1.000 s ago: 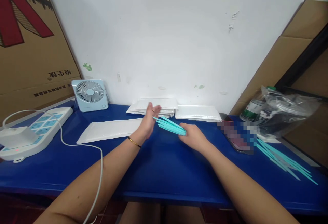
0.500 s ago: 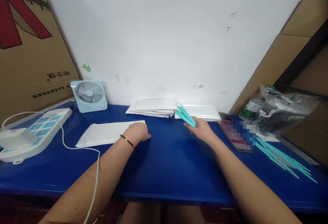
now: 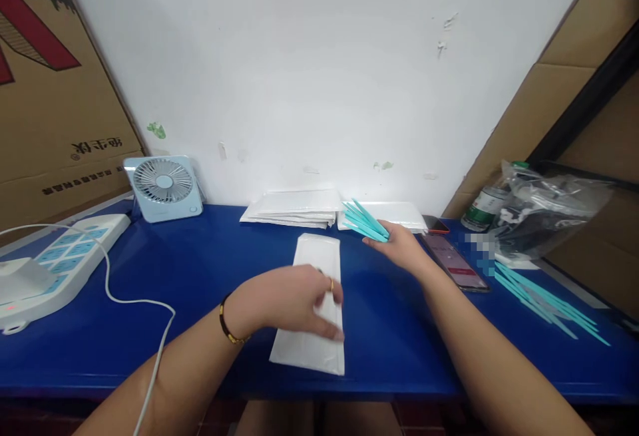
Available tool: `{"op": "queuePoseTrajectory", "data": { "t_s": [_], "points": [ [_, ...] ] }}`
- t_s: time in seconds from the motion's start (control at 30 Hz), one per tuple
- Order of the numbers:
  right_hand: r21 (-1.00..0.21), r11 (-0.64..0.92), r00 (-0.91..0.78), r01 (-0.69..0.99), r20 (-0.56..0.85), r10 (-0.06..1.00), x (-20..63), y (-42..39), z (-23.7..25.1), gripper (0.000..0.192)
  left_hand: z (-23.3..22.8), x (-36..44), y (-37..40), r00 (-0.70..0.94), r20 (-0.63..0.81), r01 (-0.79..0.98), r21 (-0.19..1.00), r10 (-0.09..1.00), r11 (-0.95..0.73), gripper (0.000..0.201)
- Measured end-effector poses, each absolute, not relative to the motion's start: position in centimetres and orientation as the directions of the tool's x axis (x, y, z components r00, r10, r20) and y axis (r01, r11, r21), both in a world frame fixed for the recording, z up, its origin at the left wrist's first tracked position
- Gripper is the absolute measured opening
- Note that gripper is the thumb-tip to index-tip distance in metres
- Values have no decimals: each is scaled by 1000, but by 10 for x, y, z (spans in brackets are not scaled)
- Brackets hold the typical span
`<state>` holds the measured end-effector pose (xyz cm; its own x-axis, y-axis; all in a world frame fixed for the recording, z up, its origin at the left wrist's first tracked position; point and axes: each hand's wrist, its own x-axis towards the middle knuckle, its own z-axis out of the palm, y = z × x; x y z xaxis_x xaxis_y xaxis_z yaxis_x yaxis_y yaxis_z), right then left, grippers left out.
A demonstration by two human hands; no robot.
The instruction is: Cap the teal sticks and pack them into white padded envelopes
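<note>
My left hand (image 3: 299,299) is over a white padded envelope (image 3: 307,349) that lies lengthwise toward me on the blue table. Its thumb stretches out, apart from the bent fingers, and part of the envelope is hidden beneath it. A bundle of thin flat teal strips (image 3: 364,221) is gripped in my right hand (image 3: 398,243), their ends fanned out toward the back left. Behind these strips lie a stack of white envelopes (image 3: 294,206) and a second, lower pile of envelopes (image 3: 399,213) against the wall.
At the left are a blue fan (image 3: 164,186) and a white power strip (image 3: 70,266) with a cable. On the right lie a phone (image 3: 459,266), more teal strips (image 3: 549,303), a bottle (image 3: 482,210) and a clear plastic bag (image 3: 544,216).
The single envelope has moved from the left to the middle front and turned lengthwise, with my left hand now over it. My right hand keeps the strips, which are spread slightly wider.
</note>
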<state>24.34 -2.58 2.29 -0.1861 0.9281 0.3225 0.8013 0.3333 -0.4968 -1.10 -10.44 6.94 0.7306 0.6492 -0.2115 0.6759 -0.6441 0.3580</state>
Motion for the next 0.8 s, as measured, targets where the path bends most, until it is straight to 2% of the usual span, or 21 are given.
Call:
{"op": "queuePoseTrajectory", "data": {
  "t_s": [0.07,0.13,0.23,0.4,0.5,0.6,0.67,0.7,0.73,0.8],
  "points": [
    [-434,309,-175,846,320,931,245,-26,23,16,58,-3,-98,495,-59,850,237,867,-470,86],
    [-359,284,-167,889,323,931,248,-26,23,14,45,9,-93,346,-43,927,172,937,-334,110],
    [-282,264,-171,922,316,933,253,-24,22,14,33,18,-87,308,-147,949,114,940,-293,117],
    [-267,268,-186,926,296,937,260,-21,21,16,35,-7,-67,439,-208,898,76,874,-433,117],
    [-259,265,-180,929,311,933,262,-20,21,17,34,-17,-52,457,-154,889,113,876,-444,110],
    [-258,238,-149,936,322,935,264,-20,22,15,38,-13,-46,401,108,910,70,910,-409,85],
    [-264,193,-98,945,335,937,267,-20,23,15,43,-8,-51,372,301,918,21,878,-396,64],
    [-268,169,-71,949,343,937,269,-20,23,15,46,-6,-55,379,343,913,14,859,-408,56],
    [-270,148,-47,951,349,936,271,-20,24,15,48,-4,-60,407,331,898,23,851,-439,50],
    [-269,123,-21,955,351,936,275,-20,25,16,49,-3,-70,500,164,851,90,850,-518,49]
  ]
}}
